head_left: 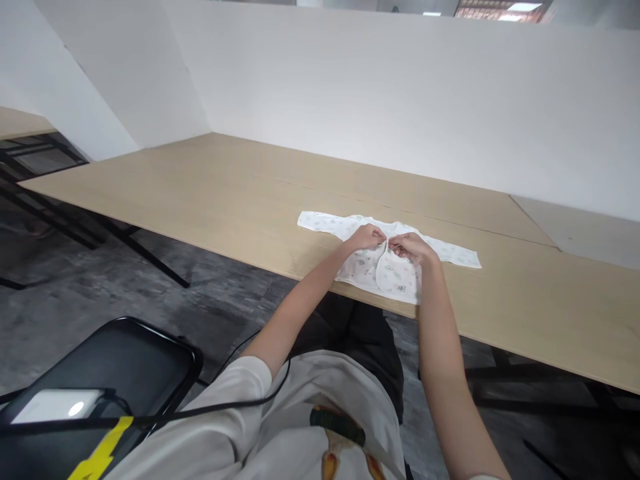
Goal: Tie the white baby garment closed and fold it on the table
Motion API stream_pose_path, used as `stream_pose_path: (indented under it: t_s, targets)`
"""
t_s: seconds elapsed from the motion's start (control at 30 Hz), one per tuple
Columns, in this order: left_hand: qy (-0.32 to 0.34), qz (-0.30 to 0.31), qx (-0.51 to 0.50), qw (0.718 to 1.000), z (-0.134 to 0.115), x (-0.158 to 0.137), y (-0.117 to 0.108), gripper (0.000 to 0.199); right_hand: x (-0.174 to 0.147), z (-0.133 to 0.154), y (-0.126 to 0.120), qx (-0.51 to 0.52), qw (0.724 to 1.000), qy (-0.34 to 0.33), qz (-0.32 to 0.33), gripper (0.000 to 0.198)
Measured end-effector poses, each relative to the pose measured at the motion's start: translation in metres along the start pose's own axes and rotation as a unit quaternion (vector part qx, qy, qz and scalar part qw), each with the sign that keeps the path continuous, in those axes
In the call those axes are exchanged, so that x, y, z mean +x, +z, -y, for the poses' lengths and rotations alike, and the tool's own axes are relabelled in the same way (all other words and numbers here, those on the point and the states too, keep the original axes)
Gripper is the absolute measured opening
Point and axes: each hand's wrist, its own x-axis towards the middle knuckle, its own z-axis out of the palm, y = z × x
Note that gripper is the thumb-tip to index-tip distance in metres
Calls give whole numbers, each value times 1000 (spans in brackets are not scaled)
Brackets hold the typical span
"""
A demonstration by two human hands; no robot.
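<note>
Hands meet at the chest of a small white baby shirt [387,257] spread flat on a long pale wooden table [210,193], close to the table's near edge, with its hem at that edge. The left hand [366,236] rests on the shirt's left front panel, fingers curled and pinched on the fabric at the overlapping front opening. The right hand [411,246] sits just beside it on the other panel, fingers likewise bent and closed on the cloth at the same seam, so that the two sets of fingertips nearly touch over the middle of the garment. Both sleeves of the shirt lie stretched outward on the table, one to each side of the hands. The garment carries a faint scattered print, too small to make out. A white partition wall [400,93] rises along the far side of the table. Below the table's near edge, to the person's left, stands a black chair [125,360] with a white device [57,405] lying on its seat and a black cable [240,400] running from it across the person's light shirt
</note>
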Motion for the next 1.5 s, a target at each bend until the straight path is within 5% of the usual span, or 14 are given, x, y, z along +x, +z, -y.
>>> stream_pose_path:
  t_s: [0.7,1.03,1.13,1.33,1.5]
  targets:
    - [14,-35,56,998,1,-1,-2,28,6,-4,5,-11,1000,11,-12,21]
    - [-5,-13,211,977,-1,-2,-4,23,2,-2,5,-104,993,3,-50,15]
    - [3,17,215,976,1,-2,-9,19,-4,0,0,-122,992,3,-4,26]
    - [52,197,65,977,9,0,-14,23,-14,5,-9,-181,963,9,201,36]
    - [62,213,56,973,8,-1,-16,25,-13,4,-10,-205,953,17,224,37]
